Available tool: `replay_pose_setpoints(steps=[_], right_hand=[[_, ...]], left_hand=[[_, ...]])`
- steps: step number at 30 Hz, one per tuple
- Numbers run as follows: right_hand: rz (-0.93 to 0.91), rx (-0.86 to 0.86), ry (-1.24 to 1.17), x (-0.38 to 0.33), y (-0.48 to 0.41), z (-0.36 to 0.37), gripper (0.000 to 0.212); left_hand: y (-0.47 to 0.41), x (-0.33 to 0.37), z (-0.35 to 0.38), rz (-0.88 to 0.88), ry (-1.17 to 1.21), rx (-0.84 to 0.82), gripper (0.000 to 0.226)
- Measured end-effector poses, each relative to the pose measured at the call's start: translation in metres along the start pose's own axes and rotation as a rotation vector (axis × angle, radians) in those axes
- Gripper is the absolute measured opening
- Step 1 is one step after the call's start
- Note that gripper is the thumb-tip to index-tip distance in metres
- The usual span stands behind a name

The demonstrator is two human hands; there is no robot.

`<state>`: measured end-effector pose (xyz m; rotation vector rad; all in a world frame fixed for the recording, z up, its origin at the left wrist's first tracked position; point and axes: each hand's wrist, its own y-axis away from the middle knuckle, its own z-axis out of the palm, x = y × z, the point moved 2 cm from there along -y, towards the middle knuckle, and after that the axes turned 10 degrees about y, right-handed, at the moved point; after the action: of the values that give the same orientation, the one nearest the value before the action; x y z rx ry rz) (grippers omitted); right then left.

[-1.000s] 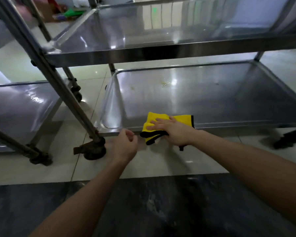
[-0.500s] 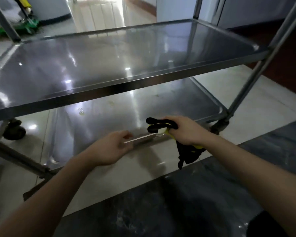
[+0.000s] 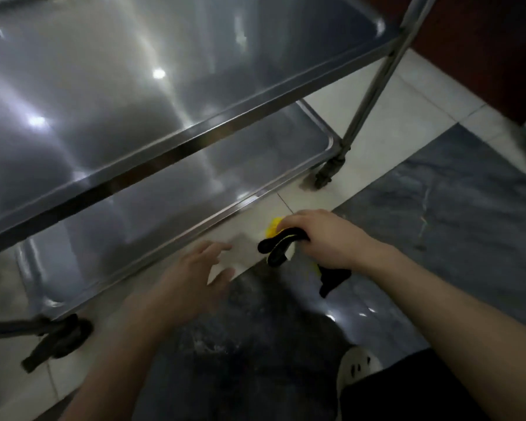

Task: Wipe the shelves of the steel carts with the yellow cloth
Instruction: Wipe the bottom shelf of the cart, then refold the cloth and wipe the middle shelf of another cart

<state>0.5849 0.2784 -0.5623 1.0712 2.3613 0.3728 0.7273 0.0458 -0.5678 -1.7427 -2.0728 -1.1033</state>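
A steel cart fills the upper left, with a middle shelf (image 3: 170, 153) over a bottom shelf (image 3: 176, 235). My right hand (image 3: 325, 238) grips the bunched yellow cloth (image 3: 274, 230), whose black trim hangs out on both sides of my fist. It hovers over the floor, just clear of the bottom shelf's front edge. My left hand (image 3: 195, 278) is in the air beside it, fingers spread and holding nothing, a little below that same edge.
The cart's right post (image 3: 374, 83) runs down to a caster (image 3: 327, 174). Another caster (image 3: 58, 338) sits at the lower left. White tiles meet a dark marbled floor strip (image 3: 456, 214). A light shoe (image 3: 356, 366) shows at the bottom.
My right hand has lifted the cloth off the bottom shelf and pulled it back over the floor. My left hand let go of the shelf edge and spread its fingers. The view rose above the cart.
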Motion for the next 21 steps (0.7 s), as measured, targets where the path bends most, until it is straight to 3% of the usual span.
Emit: replay_pose_setpoints(steps=[5,10,21], right_hand=[[0.278,0.239,-0.342,0.007,0.082,-0.029,0.058],[0.403,0.371,-0.486,0.000,0.179,-0.123,0.053],[0.464,0.522,-0.552,0.023,0.340,-0.373,0.049]], left_hand=[[0.042,0.063,-0.016,-0.073,0.116,-0.101,0.040],[0.074,0.160,-0.086,-0.090,0.181,-0.101,0.037],[0.093,0.421,-0.267,0.121,-0.016,-0.082,0.046]])
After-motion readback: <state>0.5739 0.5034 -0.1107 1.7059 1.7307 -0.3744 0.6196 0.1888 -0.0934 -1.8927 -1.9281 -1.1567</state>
